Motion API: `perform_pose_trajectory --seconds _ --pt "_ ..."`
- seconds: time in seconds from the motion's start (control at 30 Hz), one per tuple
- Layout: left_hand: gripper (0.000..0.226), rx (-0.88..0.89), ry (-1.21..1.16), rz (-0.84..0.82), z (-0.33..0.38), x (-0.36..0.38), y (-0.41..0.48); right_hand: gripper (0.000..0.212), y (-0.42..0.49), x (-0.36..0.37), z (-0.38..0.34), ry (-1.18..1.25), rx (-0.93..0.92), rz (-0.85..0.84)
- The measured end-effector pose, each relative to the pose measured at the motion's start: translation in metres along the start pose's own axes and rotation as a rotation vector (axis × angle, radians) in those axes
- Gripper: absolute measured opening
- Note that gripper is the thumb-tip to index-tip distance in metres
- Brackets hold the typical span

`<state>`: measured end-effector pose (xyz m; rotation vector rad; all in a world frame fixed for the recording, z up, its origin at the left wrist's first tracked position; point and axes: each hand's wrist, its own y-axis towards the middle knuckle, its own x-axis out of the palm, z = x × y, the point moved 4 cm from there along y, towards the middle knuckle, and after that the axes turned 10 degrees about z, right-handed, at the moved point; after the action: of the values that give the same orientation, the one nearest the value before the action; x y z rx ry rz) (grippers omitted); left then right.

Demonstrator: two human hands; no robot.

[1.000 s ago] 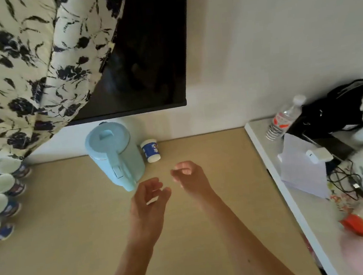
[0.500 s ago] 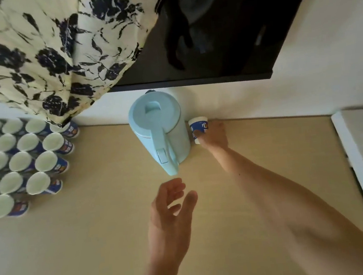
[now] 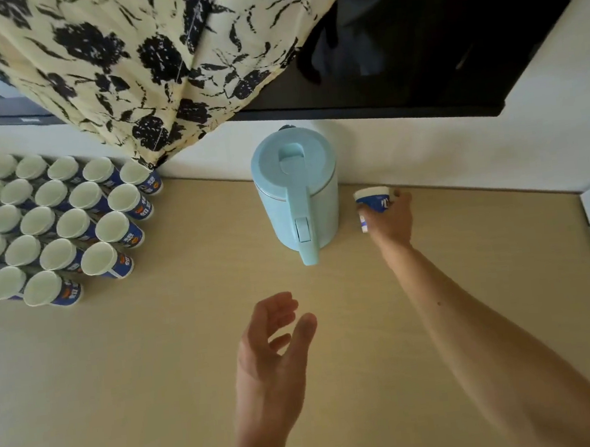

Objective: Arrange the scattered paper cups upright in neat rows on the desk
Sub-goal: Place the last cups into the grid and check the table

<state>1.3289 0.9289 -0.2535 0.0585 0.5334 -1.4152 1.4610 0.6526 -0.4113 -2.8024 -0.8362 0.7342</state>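
Closest to me, the left hand hovers over the bare tan desk, fingers relaxed and apart, holding nothing. Further in, the right hand has its fingers wrapped round a blue-and-white paper cup near the wall, and the pale blue kettle stands just beside it, between that cup and the rows of upright cups far to the left. Behind them, a flowered curtain hangs over the back row, beside a dark screen.
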Motion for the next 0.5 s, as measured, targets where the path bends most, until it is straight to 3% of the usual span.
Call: perform_pose_trajectory --seconds 0.1,0.33,0.5 --pt "0.024 0.015 -0.028 -0.015 0.003 -0.012 -0.011 0.084 -0.039 -0.035 0.01 0.109 0.034 0.038" --pt "0.022 0.045 -0.108 -0.006 0.001 -0.07 -0.052 0.071 -0.166 -0.092 0.019 0.291 0.039 0.038" --pt "0.021 0.053 -0.204 0.049 -0.005 -0.135 -0.082 0.06 -0.273 -0.098 0.002 0.351 -0.076 -0.047"
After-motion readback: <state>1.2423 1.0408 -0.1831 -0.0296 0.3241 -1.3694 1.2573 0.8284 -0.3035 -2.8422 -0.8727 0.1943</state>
